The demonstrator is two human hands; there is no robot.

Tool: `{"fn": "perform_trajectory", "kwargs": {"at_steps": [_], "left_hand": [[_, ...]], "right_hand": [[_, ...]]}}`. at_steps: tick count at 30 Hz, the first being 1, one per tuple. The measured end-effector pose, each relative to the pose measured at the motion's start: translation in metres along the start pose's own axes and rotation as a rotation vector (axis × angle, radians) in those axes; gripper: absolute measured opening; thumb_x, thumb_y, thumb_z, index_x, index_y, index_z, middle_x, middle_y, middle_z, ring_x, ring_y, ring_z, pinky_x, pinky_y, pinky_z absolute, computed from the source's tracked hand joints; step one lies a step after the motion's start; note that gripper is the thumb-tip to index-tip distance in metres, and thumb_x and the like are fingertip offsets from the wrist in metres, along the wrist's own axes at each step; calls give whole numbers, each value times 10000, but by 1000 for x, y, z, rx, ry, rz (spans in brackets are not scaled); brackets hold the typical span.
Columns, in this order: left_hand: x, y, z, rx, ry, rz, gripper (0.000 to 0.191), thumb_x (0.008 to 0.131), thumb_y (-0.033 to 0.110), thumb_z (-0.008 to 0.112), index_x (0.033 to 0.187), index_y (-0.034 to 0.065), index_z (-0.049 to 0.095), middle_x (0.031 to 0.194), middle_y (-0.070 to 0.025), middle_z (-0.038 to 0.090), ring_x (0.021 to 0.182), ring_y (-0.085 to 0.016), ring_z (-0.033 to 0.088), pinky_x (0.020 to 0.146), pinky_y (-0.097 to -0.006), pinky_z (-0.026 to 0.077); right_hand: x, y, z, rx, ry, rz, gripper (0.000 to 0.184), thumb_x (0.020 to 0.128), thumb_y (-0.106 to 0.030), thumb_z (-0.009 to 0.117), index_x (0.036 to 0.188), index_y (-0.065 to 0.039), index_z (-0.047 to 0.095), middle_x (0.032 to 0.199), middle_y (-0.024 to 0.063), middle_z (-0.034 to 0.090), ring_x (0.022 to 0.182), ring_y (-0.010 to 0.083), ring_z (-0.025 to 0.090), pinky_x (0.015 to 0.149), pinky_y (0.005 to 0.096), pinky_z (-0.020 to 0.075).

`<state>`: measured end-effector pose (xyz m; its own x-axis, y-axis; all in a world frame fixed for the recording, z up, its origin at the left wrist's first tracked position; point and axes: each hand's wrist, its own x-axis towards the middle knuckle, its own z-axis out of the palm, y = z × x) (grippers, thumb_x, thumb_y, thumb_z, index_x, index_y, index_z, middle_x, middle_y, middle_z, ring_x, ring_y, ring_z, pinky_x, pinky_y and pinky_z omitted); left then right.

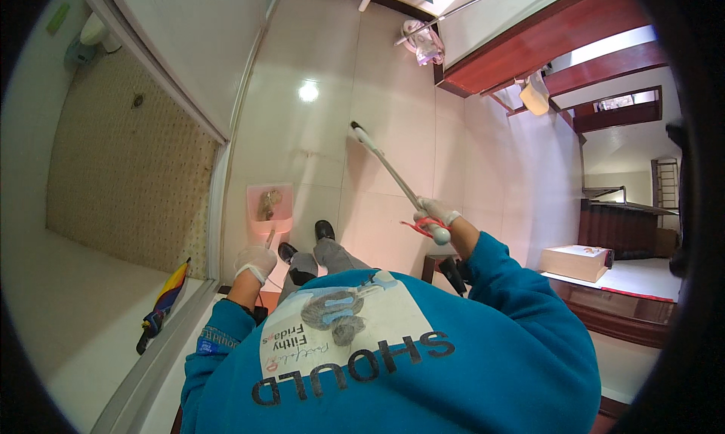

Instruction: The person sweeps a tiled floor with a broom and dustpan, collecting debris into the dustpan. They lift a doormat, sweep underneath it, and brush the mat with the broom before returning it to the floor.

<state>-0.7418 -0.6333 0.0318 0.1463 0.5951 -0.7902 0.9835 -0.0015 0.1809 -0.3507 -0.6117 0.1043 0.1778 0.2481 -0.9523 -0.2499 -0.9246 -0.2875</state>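
Observation:
My left hand, in a thin whitish glove, grips the handle of a pink dustpan. The pan rests on the tiled floor beside the door frame, with a clump of greyish-brown debris inside it. My right hand, gloved the same way, is closed around the upper end of a long pale pole. A red cord hangs at the pole's rounded grip end. The pole slants away to a dark-tipped, narrow far end; whether that end touches the floor I cannot tell.
A doorway at left opens onto a bathroom with a floor drain. A colourful folded umbrella leans near its sill. Farther ahead, a pink-and-white bag lies by the wall beneath a metal rod. A cardboard box stands at right near the stairs.

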Motion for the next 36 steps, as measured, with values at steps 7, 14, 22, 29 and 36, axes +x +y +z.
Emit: {"fn": "perform_trajectory", "kwargs": {"at_steps": [7,14,22,29,36], "left_hand": [[-12,4,-7,-113,-4,-70,553,758,184,388,1285,332,316,965,-176,585,849,-337,576,762,-414,442],[-21,9,-8,-184,54,-157,319,771,202,388,1001,141,601,1002,-169,573,915,-325,557,801,-406,423],[-17,1,-4,-181,67,-78,343,761,248,400,1035,173,592,988,-158,581,912,-319,556,800,-401,424],[-10,-8,4,-203,79,-140,343,738,247,445,1038,185,601,994,-153,582,894,-311,563,797,-392,428],[-18,-6,-4,-270,93,-102,341,739,232,448,1029,145,606,1019,-149,575,949,-303,544,831,-360,415]], "right_hand": [[34,2,70,270,-143,94,221,836,-173,379,676,-42,456,481,32,446,336,148,419,323,307,367],[19,9,101,111,-297,96,238,859,-221,388,725,-42,469,504,62,485,336,170,438,305,307,375],[-58,33,-2,228,-305,65,211,902,-275,376,873,-69,405,489,4,414,315,89,364,257,220,299],[-62,90,-73,392,57,82,186,902,-266,389,933,-83,399,545,40,448,325,125,366,265,249,313],[-5,132,-94,559,31,117,172,817,-230,470,723,-88,490,495,27,468,351,161,428,302,282,368]]}}
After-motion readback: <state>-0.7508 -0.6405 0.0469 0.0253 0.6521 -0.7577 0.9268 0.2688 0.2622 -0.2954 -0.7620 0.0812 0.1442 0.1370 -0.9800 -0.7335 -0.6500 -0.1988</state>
